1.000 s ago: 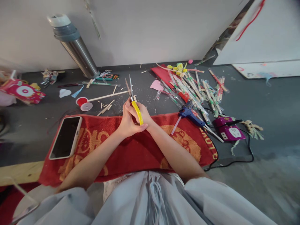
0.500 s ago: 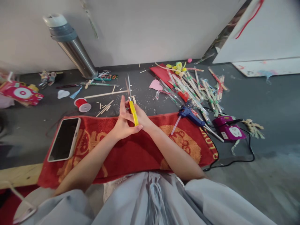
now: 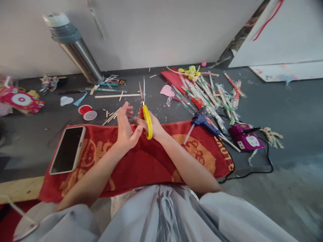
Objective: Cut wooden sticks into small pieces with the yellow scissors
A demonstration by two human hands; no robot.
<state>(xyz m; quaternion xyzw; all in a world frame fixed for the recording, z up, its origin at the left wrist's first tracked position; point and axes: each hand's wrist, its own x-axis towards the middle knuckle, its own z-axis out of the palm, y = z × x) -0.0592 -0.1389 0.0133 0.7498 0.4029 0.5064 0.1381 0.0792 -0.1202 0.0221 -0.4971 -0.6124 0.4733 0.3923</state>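
My right hand (image 3: 153,127) grips a pair of scissors (image 3: 147,117) by its yellow handle. Its slim metal blades point away from me and are slightly parted. A small red patch shows beside the handle; I cannot tell what it belongs to. To the left, my left hand (image 3: 126,129) is raised with thumb and fingers apart and nothing in it. Both hands are above the front part of a red towel (image 3: 141,161). Thin wooden sticks (image 3: 111,117) and small cut pieces lie on the grey table just beyond my left hand.
A phone (image 3: 68,149) lies on the towel's left side, with a red thread spool (image 3: 87,112) behind it. A steel flask (image 3: 80,57) stands at the back. On the right are a blue glue gun (image 3: 205,123), wrapped sticks (image 3: 204,95) and a purple power socket (image 3: 246,137) with a cable.
My left hand has drawn away from the scissors, leftward, and its fingers have spread. The scissors have shifted slightly right and turned, with the blades a little wider apart.
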